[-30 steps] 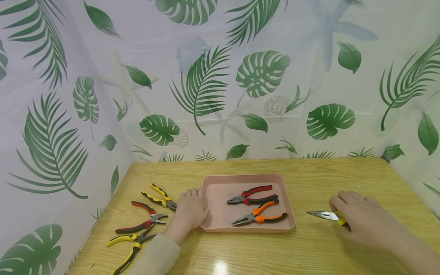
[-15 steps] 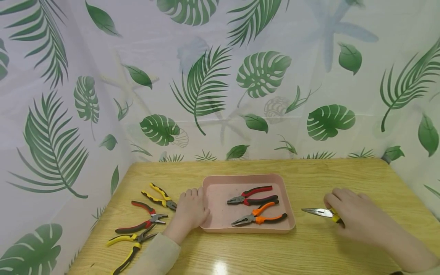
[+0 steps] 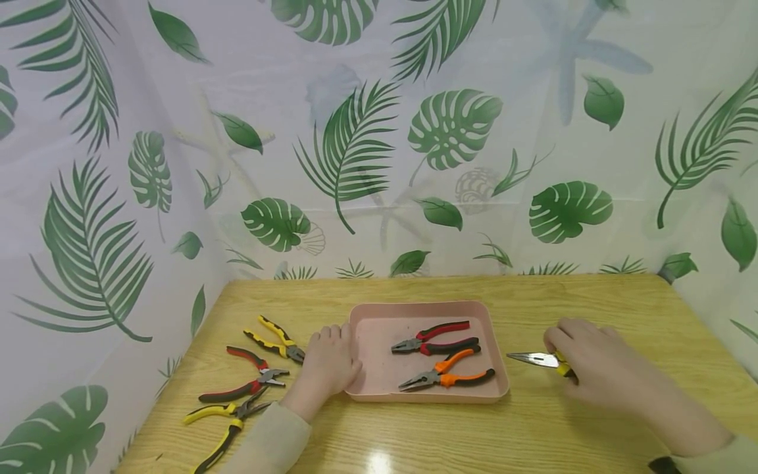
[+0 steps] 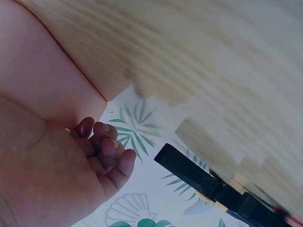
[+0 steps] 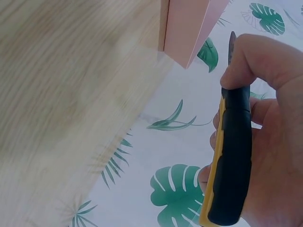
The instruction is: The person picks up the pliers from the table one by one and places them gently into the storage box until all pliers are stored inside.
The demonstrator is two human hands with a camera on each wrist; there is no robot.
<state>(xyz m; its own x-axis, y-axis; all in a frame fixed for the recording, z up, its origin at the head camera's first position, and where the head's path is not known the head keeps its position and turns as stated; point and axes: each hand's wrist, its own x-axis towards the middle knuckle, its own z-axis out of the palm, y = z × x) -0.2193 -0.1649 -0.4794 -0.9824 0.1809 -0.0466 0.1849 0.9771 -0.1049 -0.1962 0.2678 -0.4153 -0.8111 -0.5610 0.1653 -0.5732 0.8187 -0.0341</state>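
My left hand (image 3: 328,362) holds the left side of a pink tray (image 3: 367,397), its thumb at the rim. In the left wrist view, the fingers (image 4: 111,163) curl beside the tray's wall (image 4: 57,61). To the right of the tray, my right hand (image 3: 598,355) grips long-nose pliers (image 3: 535,359), whose pointed jaws face left toward the tray. The right wrist view shows their black-and-yellow handle (image 5: 232,156) with the thumb pressed along it. Lying in the tray are red-and-black pliers (image 3: 435,339) and orange-and-black pliers (image 3: 447,374).
Left of the tray, three more pliers lie on the wooden table (image 3: 379,434): yellow-and-black ones (image 3: 278,342) at the back, red-and-black ones (image 3: 249,380) in the middle, and opened yellow-and-black ones (image 3: 233,421) in front. A leaf-patterned cloth (image 3: 385,263) stands behind and at the sides.
My right hand has moved left with the long-nose pliers, bringing their tip close to the tray's right edge. The left hand and the tray have stayed in place.
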